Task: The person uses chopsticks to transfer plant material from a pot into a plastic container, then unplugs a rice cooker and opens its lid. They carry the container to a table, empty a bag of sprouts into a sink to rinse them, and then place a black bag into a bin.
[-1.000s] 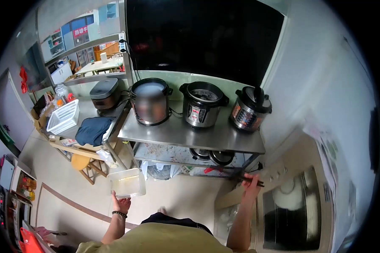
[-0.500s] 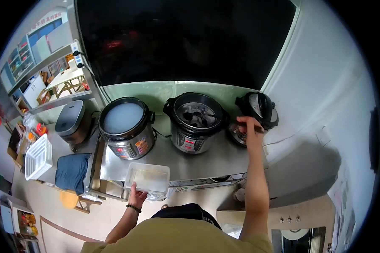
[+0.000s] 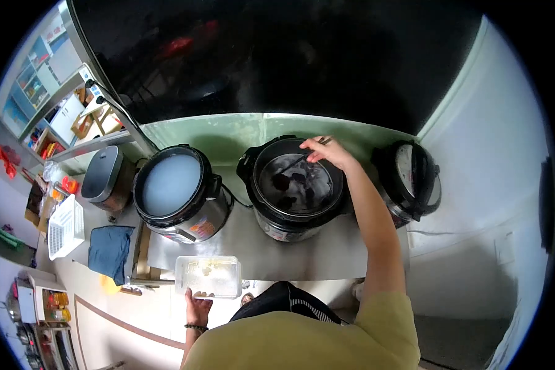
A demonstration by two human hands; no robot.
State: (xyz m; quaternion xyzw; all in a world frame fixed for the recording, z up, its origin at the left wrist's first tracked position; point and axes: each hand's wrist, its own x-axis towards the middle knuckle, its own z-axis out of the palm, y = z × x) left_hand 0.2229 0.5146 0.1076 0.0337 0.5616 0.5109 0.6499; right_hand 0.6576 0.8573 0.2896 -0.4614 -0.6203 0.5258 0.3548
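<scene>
My right hand [image 3: 325, 152] is closed around the handle of a dark long-handled utensil [image 3: 297, 163], which slants down into the middle electric pressure cooker [image 3: 277, 227]. That cooker has no lid on and holds greyish liquid with dark patches. Its shape makes the utensil's lower end hard to tell from these patches. In my left hand [image 3: 197, 308] is a clear rectangular plastic container [image 3: 208, 277], gripped by its near edge in front of the counter. A little pale residue and some small brown bits show in it.
On the steel counter [image 3: 246, 262], a second open cooker [image 3: 188, 222] with cloudy whitish liquid stands left. A cooker with a black-handled lid [image 3: 411, 179] is at right. Farther left are a grey-lidded bin [image 3: 105, 179], a dark cloth [image 3: 110, 250] and a white basket [image 3: 66, 227].
My right hand has moved left from the right-hand cooker to the middle one and taken hold of the utensil's handle. The left hand still holds the container, slightly lower in view.
</scene>
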